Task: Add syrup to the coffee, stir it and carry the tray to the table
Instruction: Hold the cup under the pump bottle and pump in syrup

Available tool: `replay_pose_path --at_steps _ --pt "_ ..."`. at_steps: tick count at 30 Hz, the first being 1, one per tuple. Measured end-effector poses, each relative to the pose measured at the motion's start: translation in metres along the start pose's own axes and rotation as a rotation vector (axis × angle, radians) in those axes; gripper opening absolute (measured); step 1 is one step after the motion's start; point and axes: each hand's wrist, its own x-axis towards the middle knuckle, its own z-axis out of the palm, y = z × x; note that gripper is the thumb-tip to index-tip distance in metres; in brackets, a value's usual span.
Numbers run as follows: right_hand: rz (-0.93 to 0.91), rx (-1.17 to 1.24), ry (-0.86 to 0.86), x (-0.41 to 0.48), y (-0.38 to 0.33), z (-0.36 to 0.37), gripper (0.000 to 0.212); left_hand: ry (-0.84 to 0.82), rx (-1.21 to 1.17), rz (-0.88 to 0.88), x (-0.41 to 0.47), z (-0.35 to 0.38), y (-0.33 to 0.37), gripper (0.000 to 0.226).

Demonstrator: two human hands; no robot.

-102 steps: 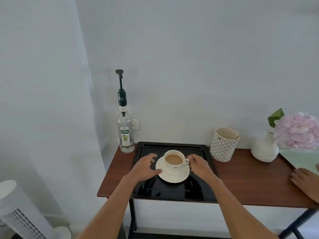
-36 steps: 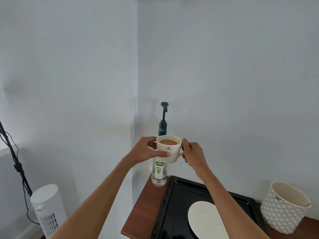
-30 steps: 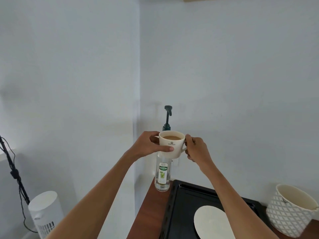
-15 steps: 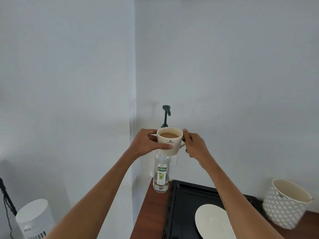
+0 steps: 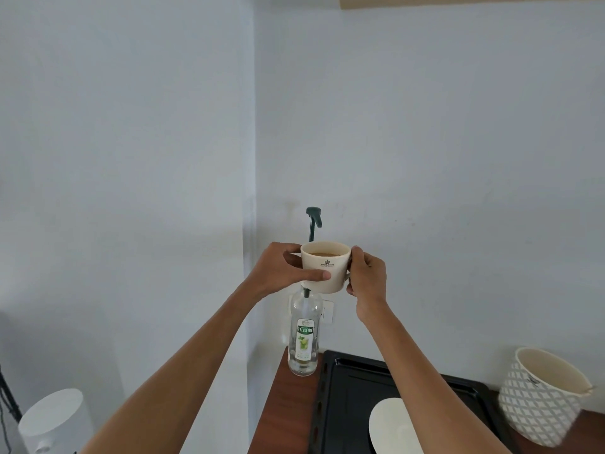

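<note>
A cream cup of milky coffee (image 5: 325, 268) is held in the air in front of the syrup bottle (image 5: 304, 335), just below its dark green pump spout (image 5: 315, 215). My left hand (image 5: 283, 273) wraps the cup's left side, thumb across the front. My right hand (image 5: 366, 275) grips the handle on the right. The clear bottle with a green label stands on the wooden table's (image 5: 288, 407) far left corner. The black tray (image 5: 347, 388) lies beside it with the empty cream saucer (image 5: 391, 427) on it.
A white patterned pot (image 5: 540, 394) stands right of the tray against the wall. A white tower fan (image 5: 54, 417) is on the floor at the lower left. The walls meet in a corner just behind the bottle.
Both hands lifted the cup off its saucer on the tray and brought it up and left to the bottle's pump. Over the last second the cup has stayed almost still under the spout.
</note>
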Motion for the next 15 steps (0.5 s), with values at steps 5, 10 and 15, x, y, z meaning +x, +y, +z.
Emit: replay_pose_path --at_steps 5,10,15 --pt "-0.023 -0.023 0.003 0.002 -0.007 0.008 0.028 0.007 0.004 0.022 0.003 -0.004 0.001 0.051" --pt "-0.079 -0.078 -0.005 0.004 -0.007 0.011 0.036 -0.07 0.045 0.055 0.007 -0.012 0.004 0.053" --pt "-0.083 -0.096 0.005 0.007 -0.012 0.009 0.035 -0.208 0.219 0.06 0.02 -0.041 0.009 0.038"
